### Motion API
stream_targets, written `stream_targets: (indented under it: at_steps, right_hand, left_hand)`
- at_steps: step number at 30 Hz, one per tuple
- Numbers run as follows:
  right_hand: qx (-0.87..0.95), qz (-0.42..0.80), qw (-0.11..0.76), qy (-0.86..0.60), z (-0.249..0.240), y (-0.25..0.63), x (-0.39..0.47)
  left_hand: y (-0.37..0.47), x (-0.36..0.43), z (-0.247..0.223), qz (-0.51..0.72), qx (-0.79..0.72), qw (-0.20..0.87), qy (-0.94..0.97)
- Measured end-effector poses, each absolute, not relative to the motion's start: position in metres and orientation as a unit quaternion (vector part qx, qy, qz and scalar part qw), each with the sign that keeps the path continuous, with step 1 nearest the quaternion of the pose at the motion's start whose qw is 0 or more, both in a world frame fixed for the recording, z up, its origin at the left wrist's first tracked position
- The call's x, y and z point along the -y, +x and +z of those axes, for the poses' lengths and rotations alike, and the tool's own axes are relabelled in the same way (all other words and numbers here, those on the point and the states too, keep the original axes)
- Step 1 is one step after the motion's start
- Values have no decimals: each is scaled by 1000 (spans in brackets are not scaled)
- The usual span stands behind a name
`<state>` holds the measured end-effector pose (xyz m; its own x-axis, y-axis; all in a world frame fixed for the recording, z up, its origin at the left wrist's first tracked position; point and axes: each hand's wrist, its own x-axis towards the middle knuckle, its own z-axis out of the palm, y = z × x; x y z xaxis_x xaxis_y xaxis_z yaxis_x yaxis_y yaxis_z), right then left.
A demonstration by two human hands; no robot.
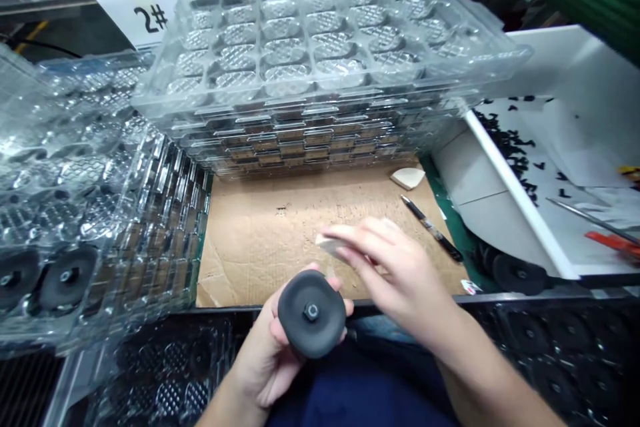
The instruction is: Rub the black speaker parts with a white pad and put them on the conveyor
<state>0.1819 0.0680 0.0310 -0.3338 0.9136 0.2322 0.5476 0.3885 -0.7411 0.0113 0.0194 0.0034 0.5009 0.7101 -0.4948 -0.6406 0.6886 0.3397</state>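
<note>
Cardboard (pixel 260 227) beyond; black disc (pixel 311 330) in left hand (pixel 273 363), near right hand (pixel 400 273).

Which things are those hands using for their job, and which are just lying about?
Seem part of the job:
- black round part, in the left hand
- pale piece, in the right hand
- clear trays, some holding similar black parts

Probably just lying about:
- pen, on the cardboard
- red object, in the white bin
</note>
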Motion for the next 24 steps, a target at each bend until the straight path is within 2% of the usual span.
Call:
stream_targets:
  at_steps: [4, 7, 10, 12, 14, 16, 19, 22, 24]
  right_hand:
    - [659, 411, 288, -561, -8, 196, -33]
    - [623, 455, 246, -587, -34, 207, -6]
    - [592, 414, 243, -648, -33, 218, 2]
    - [583, 357, 292, -669, -13, 219, -2]
    - [626, 290, 359, -629, 17, 212, -9]
    - [739, 231, 389, -500, 43, 199, -17]
    - [860, 217, 330, -322, 64, 181, -28]
    - [860, 209, 250, -393, 66, 172, -32]
    - [862, 175, 255, -401, 66, 169, -31]
  left_hand:
    - [6, -18, -2, 398, -256, 881, 21]
    - [7, -19, -3, 393, -229, 891, 8]
    - [12, -20, 1, 390, -211, 896, 19]
    - [15, -18, 3, 385, -206, 899, 33]
    - [17, -13, 3, 382, -222, 896, 52]
    - [18, -5, 3, 376, -275, 882, 76]
    - [17, 5, 3, 378, -346, 851, 110]
    - [19, 10, 6, 413, -349, 830, 135]
    - [22, 11, 9, 449, -356, 809, 132]
